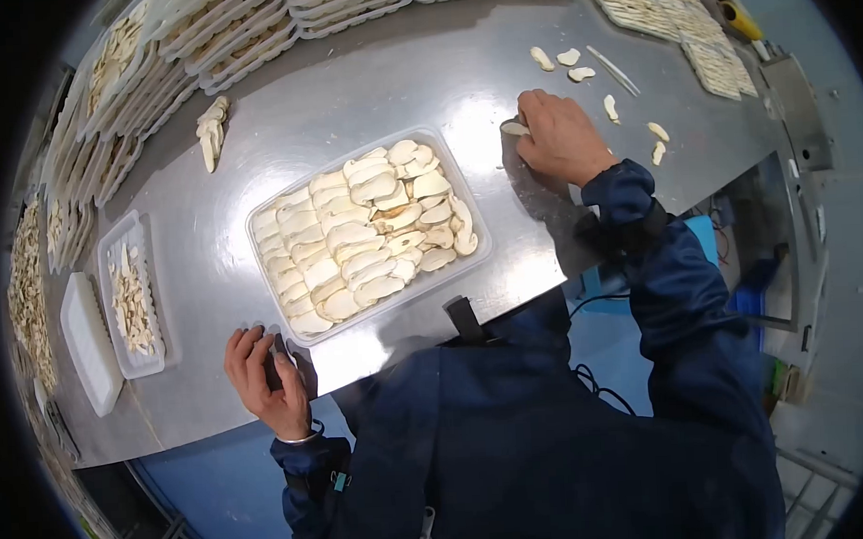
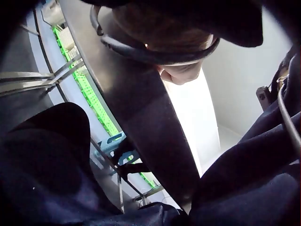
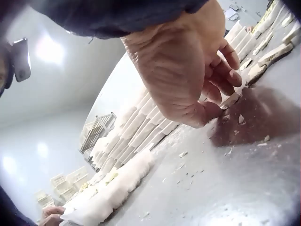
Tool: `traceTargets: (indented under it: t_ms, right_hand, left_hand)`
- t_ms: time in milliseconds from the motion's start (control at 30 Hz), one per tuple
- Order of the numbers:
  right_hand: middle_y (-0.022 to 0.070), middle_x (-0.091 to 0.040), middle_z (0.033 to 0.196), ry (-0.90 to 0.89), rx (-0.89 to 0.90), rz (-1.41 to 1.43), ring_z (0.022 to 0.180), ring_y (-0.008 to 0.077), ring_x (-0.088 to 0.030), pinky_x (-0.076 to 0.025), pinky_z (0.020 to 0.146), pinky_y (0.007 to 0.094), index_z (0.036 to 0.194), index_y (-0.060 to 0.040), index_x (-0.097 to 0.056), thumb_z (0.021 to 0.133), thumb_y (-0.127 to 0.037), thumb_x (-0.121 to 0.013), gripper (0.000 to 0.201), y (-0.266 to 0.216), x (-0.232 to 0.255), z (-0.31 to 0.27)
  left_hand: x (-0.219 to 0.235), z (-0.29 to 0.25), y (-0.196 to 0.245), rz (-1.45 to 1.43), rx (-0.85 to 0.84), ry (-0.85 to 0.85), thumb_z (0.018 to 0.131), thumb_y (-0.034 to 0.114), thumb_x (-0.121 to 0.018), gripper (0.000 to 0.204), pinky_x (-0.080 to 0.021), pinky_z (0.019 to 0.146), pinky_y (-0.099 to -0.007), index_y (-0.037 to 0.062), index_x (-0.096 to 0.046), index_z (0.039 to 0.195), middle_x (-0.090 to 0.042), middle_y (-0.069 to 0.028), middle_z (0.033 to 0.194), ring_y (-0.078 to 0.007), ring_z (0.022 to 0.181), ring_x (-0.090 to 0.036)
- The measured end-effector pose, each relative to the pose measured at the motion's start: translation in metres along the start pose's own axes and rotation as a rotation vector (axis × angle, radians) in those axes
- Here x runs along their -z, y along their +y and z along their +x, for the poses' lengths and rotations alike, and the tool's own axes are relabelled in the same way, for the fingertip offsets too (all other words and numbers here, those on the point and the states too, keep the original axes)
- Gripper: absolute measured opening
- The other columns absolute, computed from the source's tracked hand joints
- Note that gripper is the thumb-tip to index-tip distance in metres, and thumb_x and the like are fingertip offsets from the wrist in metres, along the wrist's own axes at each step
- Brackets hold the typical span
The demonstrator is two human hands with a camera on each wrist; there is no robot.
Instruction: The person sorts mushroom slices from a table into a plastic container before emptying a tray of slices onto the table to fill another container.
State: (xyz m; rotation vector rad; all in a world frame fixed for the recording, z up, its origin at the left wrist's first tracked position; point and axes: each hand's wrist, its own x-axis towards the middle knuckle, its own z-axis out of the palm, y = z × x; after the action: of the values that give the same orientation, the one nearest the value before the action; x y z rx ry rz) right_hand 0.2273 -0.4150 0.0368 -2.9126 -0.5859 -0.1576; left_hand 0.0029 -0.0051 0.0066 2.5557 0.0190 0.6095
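Observation:
On the metal table, a clear plastic tray (image 1: 394, 299) holds overlapping rows of pale mushroom slices (image 1: 351, 234), a few of them browned. My right hand (image 1: 565, 138) is low over the table to the tray's right. Its thumb and curled fingers pinch a single mushroom slice (image 3: 230, 100), close to the tabletop. My left hand (image 1: 271, 384) is at the table's front edge by the tray's near left corner, fingers loosely bent and holding nothing. In the right wrist view, the left fingers (image 3: 51, 214) are beside the tray's end.
Several loose slices (image 1: 582, 73) and a thin white stick (image 1: 614, 71) lie beyond my right hand. A mushroom piece (image 1: 212, 135) lies at the back left. Stacked filled trays (image 1: 238, 37) line the far edge. A tray of scraps (image 1: 156, 354) and a white tray (image 1: 90, 342) stand at left.

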Motion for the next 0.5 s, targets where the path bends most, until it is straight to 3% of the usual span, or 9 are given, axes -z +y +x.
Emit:
traceTargets:
  t_ms: [100,200,500]
  right_hand:
    - [0.0192,-0.059,0.086,0.064,0.014,0.064,0.082,0.0425,-0.058,-0.046,0.078,0.0502,0.089,0.0017,-0.058,0.078,-0.011,-0.059,0.016,0.003,-0.002,-0.002]
    - [0.0212,-0.063,0.091,-0.036,-0.023,0.03,0.089,0.0407,-0.062,-0.05,0.081,0.0481,0.083,0.0034,-0.061,0.077,-0.011,-0.058,0.016,-0.001,0.007,0.002]
    - [0.0178,-0.058,0.084,-0.02,-0.039,0.059,0.081,0.0403,-0.058,-0.046,0.073,0.0481,0.084,0.0007,-0.057,0.078,-0.012,-0.061,0.014,-0.001,0.001,-0.001]
  left_hand:
    - [0.001,0.0,0.001,0.002,0.007,-0.003,0.089,0.002,-0.055,0.023,-0.039,0.108,-0.0473,-0.0011,-0.067,0.108,-0.065,-0.0151,0.121,-0.0377,0.126,-0.052]
    - [0.001,0.0,0.0,-0.001,0.0,-0.003,0.089,0.003,-0.056,0.023,-0.039,0.108,-0.0474,-0.001,-0.067,0.108,-0.066,-0.0147,0.121,-0.0376,0.127,-0.052]
    - [0.001,-0.001,0.0,-0.006,0.0,0.007,0.089,0.004,-0.057,0.022,-0.039,0.108,-0.0477,-0.0009,-0.067,0.108,-0.066,-0.0144,0.12,-0.0376,0.126,-0.052]
